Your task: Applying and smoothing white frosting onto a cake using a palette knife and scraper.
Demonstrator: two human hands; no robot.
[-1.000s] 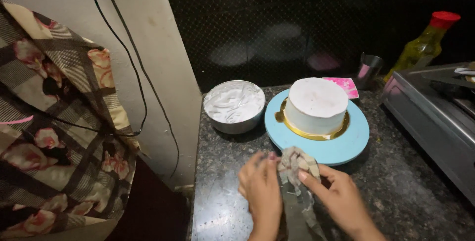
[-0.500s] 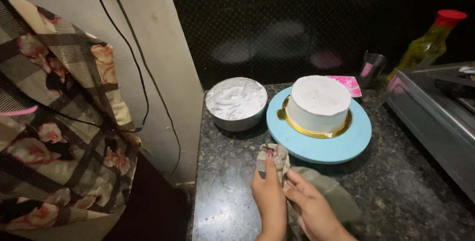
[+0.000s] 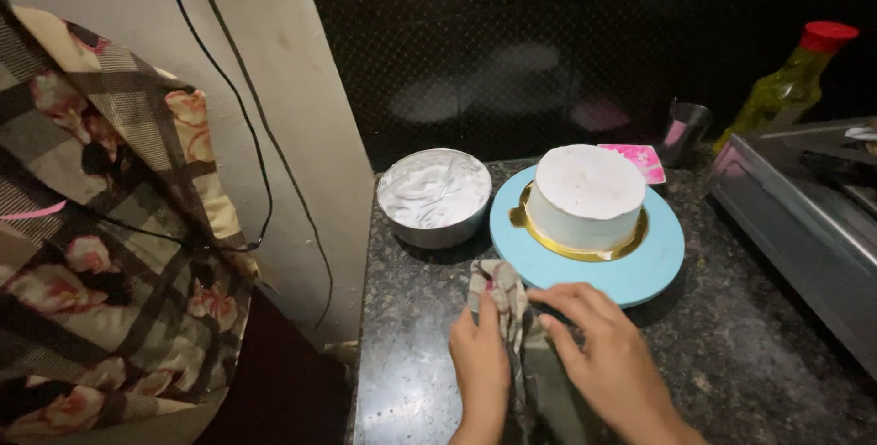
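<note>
Granite counter [image 3: 758, 354]: steel bowl [image 3: 435, 198] of cream (white), hands bunching cloth [image 3: 512, 317].

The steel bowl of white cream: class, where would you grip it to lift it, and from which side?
Probably best to grip the bowl by its rim on the left or near side. Its wall is smooth and round with no handle visible, and cream fills the inside. The blue turntable with the cake sits close on its right, and the dark wall stands behind, so those sides are cramped.
</note>
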